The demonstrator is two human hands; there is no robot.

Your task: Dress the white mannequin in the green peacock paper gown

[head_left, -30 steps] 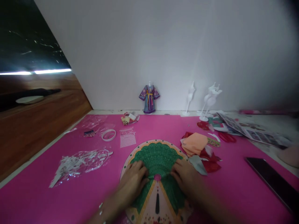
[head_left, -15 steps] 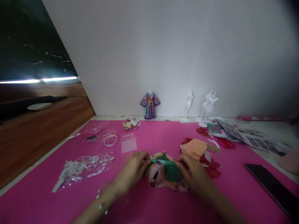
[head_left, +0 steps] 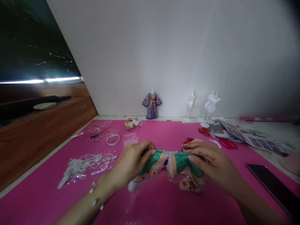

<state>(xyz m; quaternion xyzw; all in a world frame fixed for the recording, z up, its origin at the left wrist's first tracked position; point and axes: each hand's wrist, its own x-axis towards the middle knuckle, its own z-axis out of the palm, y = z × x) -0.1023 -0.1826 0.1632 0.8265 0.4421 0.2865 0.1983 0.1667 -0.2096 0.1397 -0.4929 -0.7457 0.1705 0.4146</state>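
Observation:
A small green doll garment (head_left: 181, 162) with a white neckline, peach trim and pale flowered panels is stretched sideways between my hands, just above the pink mat. My left hand (head_left: 138, 157) pinches its left upper edge between thumb and fingers. At the other end my right hand (head_left: 208, 159) grips the green fabric with thumb and fingers. The garment's lower edges hang loose, and a cream flap with red flowers (head_left: 190, 184) dangles below on the right. Behind my right hand, a red cloth piece (head_left: 188, 141) is mostly hidden.
A small purple robe (head_left: 152, 106) on a stand leans near the wall, with white mannequins (head_left: 212, 104) to its right. On the pink mat (head_left: 150, 206) lie a tape roll (head_left: 113, 139), a plastic bag of white pieces (head_left: 81, 167) and a dark phone (head_left: 273, 187).
My hands have moved apart, pulling the bunched garment out wide, so its green sides and white neckline now show. My right hand has shifted right, over the peach and red cloth.

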